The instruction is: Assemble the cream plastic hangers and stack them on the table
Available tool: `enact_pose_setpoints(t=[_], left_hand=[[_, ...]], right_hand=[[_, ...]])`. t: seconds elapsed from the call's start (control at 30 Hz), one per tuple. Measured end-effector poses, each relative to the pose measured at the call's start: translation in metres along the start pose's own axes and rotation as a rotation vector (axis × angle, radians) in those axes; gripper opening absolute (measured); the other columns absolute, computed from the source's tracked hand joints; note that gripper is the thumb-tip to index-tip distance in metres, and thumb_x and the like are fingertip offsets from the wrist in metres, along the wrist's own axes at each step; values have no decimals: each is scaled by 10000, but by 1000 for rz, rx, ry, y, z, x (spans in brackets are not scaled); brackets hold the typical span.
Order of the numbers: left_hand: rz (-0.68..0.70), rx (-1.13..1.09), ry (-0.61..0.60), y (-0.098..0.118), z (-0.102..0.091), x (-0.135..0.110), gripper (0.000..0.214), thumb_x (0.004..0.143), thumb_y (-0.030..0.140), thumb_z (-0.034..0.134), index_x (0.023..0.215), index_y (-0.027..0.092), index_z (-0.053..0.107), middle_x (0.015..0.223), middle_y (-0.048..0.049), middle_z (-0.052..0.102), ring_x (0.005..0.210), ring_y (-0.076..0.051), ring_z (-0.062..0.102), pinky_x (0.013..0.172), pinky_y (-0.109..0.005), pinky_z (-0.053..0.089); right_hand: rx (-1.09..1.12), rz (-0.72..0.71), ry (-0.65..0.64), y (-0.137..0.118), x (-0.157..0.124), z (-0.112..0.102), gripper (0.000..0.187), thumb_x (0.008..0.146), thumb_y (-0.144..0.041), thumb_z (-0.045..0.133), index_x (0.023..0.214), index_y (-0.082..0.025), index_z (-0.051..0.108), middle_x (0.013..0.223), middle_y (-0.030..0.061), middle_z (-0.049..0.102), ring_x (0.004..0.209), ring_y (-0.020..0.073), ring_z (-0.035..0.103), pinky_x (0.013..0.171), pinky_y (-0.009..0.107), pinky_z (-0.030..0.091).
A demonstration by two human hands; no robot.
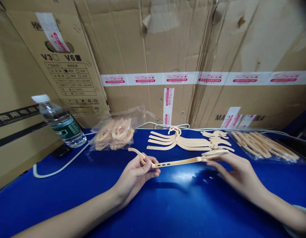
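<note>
A beige plastic folding hanger (180, 162) is held level above the blue table, one end in each hand. My left hand (136, 173) pinches it near a curved, hook-like piece that points up to the left. At the other end, the fingers of my right hand (238, 172) are closed on a joint where another beige arm lies along it. Small slots show in the bar near my left fingers. Behind it, several matching hangers (176, 140) lie fanned on the table, with smaller beige pieces (218, 140) to their right.
A clear bag of beige parts (113, 134) sits at the back left, and another bag with long beige pieces (264, 145) at the back right. A water bottle (61, 122) stands tilted in view at left, near a white cable (61, 170). Cardboard boxes (148, 53) wall off the blue table (153, 205).
</note>
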State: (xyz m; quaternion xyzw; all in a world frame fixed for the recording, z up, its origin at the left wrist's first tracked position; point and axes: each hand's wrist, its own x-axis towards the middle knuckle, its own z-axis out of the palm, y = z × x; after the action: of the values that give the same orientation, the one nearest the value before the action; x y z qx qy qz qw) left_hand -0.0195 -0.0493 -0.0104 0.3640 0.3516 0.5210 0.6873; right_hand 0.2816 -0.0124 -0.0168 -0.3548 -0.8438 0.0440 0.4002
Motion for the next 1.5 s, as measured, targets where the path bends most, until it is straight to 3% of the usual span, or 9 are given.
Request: enact_pose_setpoints(t=[0.4,0.63,1.07,1.33,1.4,1.5], left_hand=[[-16,23,73,-1,-1,0,250,681,255,827,691,124,614,753,-22,645,682,-133,613,677,-249,493],[61,80,139,-3,-1,0,333,600,306,865,659,129,589,676,4,633,597,-114,592,583,-221,457],[243,198,207,-3,-3,-1,365,657,335,831,657,167,507,616,37,620,542,-100,576,516,-198,452],[255,180,276,-1,2,-3,377,598,373,877,662,141,587,742,-8,693,656,-128,675,639,-200,544],[233,168,285,-2,4,-5,356,602,360,877,701,137,618,790,-14,697,714,-144,696,671,-200,555],[132,132,319,-5,7,-9,379,622,380,862,799,140,627,816,-33,706,703,-154,703,666,-215,565]], right_hand=[[41,-64,-11,-4,-5,-3,222,894,-97,484,1045,-221,590,954,54,655,873,191,640,726,274,491],[15,-101,-7,-12,-6,0,243,884,-90,467,1049,-225,583,939,51,659,852,180,650,714,257,514],[-47,-126,23,-39,3,-1,139,899,-126,502,975,-209,584,824,51,658,752,162,666,647,215,540],[-37,31,84,-36,-3,2,106,914,-220,533,994,-213,602,845,35,694,720,151,693,626,181,556],[-8,98,115,-30,-4,3,129,914,-252,546,1028,-213,594,847,29,698,709,146,698,617,169,560],[29,151,49,-20,-4,2,200,928,-275,529,1108,-212,590,913,47,700,764,161,699,625,193,561]])
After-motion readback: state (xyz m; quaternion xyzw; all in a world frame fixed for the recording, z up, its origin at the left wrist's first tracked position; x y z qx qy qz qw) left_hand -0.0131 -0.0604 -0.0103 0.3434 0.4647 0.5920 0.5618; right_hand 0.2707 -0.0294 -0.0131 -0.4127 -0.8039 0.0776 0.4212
